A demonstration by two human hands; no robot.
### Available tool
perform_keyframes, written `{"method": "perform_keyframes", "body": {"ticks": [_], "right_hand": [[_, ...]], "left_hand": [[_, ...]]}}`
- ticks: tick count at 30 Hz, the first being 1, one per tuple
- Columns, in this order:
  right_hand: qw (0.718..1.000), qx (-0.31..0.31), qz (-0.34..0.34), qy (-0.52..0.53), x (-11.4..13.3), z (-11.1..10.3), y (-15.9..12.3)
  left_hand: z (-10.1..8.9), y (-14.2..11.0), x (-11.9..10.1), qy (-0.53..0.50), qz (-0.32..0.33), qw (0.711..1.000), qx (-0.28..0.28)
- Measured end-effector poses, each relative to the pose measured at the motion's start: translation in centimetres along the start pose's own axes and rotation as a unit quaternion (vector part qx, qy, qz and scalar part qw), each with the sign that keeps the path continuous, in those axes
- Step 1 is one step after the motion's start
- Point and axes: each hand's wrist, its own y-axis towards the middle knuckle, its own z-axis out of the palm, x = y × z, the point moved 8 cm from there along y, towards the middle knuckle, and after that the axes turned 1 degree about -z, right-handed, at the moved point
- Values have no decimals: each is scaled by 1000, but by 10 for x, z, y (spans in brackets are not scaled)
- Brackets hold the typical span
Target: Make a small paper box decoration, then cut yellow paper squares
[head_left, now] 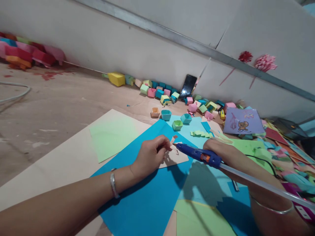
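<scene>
My left hand [154,152] is closed in a pinch on a small peach paper strip [173,140], held above the blue paper sheet [145,196]. My right hand [221,150] grips a blue glue gun [192,152], its nozzle pointing left and close to the strip; whether they touch I cannot tell. A long clear glue stick [256,181] runs out of the gun's back end. Under the strip lies a pale peach paper piece [182,159]. Small folded paper boxes stand just beyond: an orange one [155,112], a green one [177,125] and teal ones [166,114].
Many small coloured paper boxes line the wall, with a phone [188,86] leaning among them. A purple notebook [243,121] and paper scraps lie at right. Larger paper shapes [36,54] stand far left, near a white cable [22,91]. A magenta power strip [301,209] sits lower right.
</scene>
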Motion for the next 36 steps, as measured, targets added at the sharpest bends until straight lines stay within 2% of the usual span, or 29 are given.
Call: {"method": "perform_keyframes", "body": {"ticks": [13,19,22,24,27,29,30,33,36], "right_hand": [[999,28,28,-11,3,-3,4],[1000,6,26,2,0,-3,0],[998,-35,43,25,-9,-11,-4],[989,-98,79,75,-18,-21,-6],[946,-203,125,221,-30,-25,-3],[906,-240,128,325,-32,-13,6],[892,-237,125,364,-31,-3,13],[877,-170,129,430,-24,38,33],[851,-155,126,485,-16,63,42]], "left_hand": [[2,0,-1,-3,-9,1000,10],[1,1,-3,8,-4,1000,10],[1,0,-1,11,-10,1000,8],[2,-1,2,12,-17,1000,9],[3,-2,4,-9,-33,999,9],[4,-3,5,-36,-44,998,6],[4,-2,5,-49,-50,998,5],[3,-2,5,-66,-69,995,2],[2,-1,3,-22,-65,998,2]]}}
